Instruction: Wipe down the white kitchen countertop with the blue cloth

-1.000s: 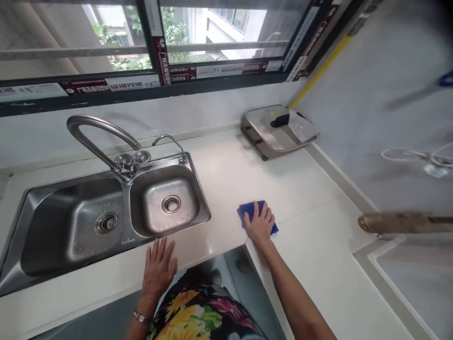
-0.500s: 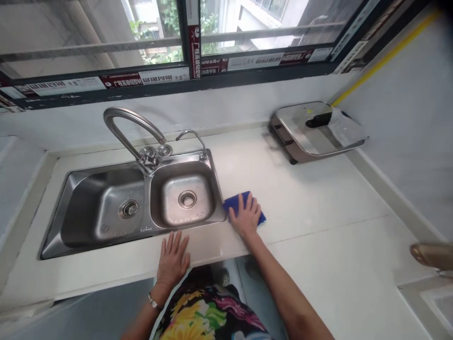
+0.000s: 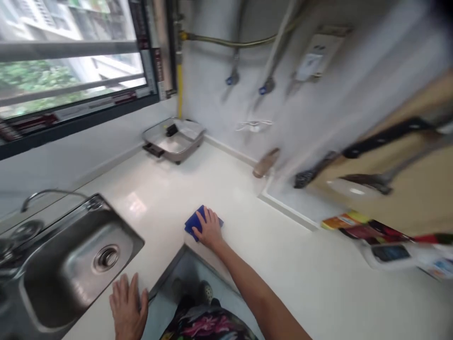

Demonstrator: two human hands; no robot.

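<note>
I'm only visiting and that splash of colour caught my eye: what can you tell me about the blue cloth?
The blue cloth is deep blue and looks like soft fabric, apparently folded into a small pad. It lies flat on the white countertop, to the right of the sink and near the counter's inner corner. The right hand rests on it with spread fingers, hiding its middle; parts stick out on both sides. Whether it is wet cannot be told.

Head-worn here in the kitchen w/ us, the sole cam looks fwd and down over the counter (image 3: 230,182). It's close: L hand (image 3: 128,304) low in frame, R hand (image 3: 208,230) nr. ctr., wearer's shirt (image 3: 207,325) at btm. Window (image 3: 67,61) and sink (image 3: 46,283), both cut off, hold frame L; wall (image 3: 219,104), partly blurred, upper R.
</note>
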